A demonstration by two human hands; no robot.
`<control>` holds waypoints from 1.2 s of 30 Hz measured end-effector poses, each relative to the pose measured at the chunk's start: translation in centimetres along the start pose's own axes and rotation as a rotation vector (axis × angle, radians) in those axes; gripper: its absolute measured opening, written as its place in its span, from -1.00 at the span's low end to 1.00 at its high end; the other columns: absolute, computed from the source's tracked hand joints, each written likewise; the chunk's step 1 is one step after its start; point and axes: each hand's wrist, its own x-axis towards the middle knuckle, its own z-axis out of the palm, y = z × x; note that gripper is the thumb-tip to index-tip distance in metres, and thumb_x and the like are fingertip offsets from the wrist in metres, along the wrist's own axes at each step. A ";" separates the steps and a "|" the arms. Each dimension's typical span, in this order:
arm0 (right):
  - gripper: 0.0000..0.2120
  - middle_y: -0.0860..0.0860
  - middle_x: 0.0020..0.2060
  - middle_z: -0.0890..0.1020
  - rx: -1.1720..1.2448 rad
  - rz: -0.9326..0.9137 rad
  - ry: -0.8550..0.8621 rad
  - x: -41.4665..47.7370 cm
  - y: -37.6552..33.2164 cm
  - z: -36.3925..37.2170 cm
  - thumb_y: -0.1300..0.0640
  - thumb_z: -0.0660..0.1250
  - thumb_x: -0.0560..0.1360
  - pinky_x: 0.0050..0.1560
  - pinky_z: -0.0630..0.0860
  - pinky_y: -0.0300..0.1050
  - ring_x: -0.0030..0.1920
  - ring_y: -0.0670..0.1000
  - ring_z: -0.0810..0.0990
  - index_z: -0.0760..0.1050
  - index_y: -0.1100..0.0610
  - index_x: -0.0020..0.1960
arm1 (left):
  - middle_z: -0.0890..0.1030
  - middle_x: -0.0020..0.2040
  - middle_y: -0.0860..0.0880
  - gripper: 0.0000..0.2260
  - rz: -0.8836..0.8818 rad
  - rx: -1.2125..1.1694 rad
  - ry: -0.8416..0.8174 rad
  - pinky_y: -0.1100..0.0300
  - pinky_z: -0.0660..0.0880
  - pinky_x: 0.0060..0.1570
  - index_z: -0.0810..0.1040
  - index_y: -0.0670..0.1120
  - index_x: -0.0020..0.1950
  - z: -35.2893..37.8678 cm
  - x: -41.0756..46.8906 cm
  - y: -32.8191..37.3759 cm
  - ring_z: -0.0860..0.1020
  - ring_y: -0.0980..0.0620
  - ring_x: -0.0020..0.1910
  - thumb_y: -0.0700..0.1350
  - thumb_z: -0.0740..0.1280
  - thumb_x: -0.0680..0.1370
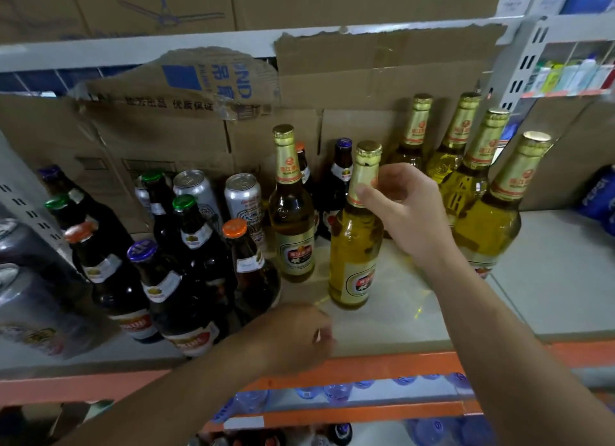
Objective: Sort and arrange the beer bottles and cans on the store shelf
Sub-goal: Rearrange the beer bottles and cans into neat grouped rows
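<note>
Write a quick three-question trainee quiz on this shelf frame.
1. Multiple choice: what does the right hand grip?
A) a green-capped bottle
B) the neck of a gold-foil bottle
C) an orange-capped bottle
2. True or false: the two silver cans stand in front of the dark bottles.
3. Count: how many gold-foil bottles show on the shelf, including the gripped one?

Key: 1 B. 2 False: they stand behind, by the cardboard. 3 Six.
</note>
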 end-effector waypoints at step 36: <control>-0.89 0.15 -0.27 0.53 0.523 0.406 -0.109 7.1 -4.8 0.2 0.18 0.26 0.55 -0.33 0.58 -0.08 -0.31 0.09 0.54 0.48 0.22 -0.08 | 0.56 0.16 0.29 -0.08 -0.267 -0.673 0.373 0.17 0.49 0.23 0.29 0.22 0.39 2.7 3.9 0.4 0.50 0.35 0.16 0.22 0.62 0.11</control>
